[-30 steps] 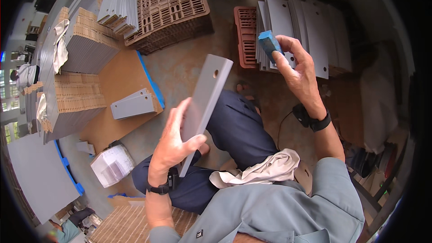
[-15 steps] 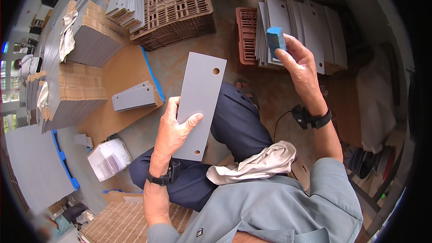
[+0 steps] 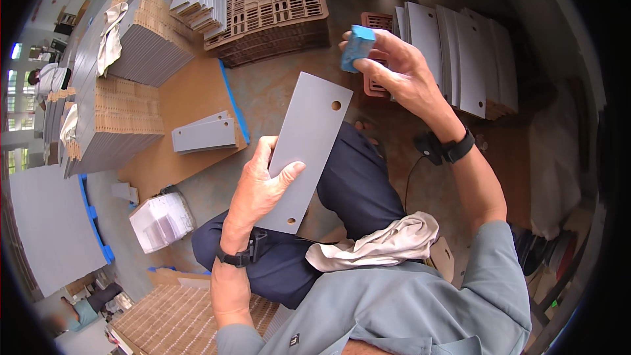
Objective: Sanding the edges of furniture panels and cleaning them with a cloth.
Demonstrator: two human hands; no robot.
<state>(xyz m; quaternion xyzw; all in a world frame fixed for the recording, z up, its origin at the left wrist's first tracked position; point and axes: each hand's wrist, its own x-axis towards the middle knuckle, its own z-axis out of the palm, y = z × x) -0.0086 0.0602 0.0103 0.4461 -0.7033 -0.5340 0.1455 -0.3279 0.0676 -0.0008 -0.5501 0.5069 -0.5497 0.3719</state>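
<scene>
A grey rectangular panel with a round hole near each end stands tilted over my thighs. My left hand grips it by its left edge, thumb across the face and the other fingers behind. Up and to the right, my right hand pinches a small blue block between thumb and fingers, apart from the panel's top end. The block has a brighter blue top and worn-looking sides. A cream cloth lies bunched across my lap.
Two short grey panels lie on a brown board at left, beside tall panel stacks. Ahead stands an upturned brown plastic crate. More panels lean in a reddish crate at right. A white container sits near my left knee.
My right hand has carried the blue block leftward, nearer the panel's top end. The panel in my left hand has tipped slightly to the right. The whole view has shifted a little.
</scene>
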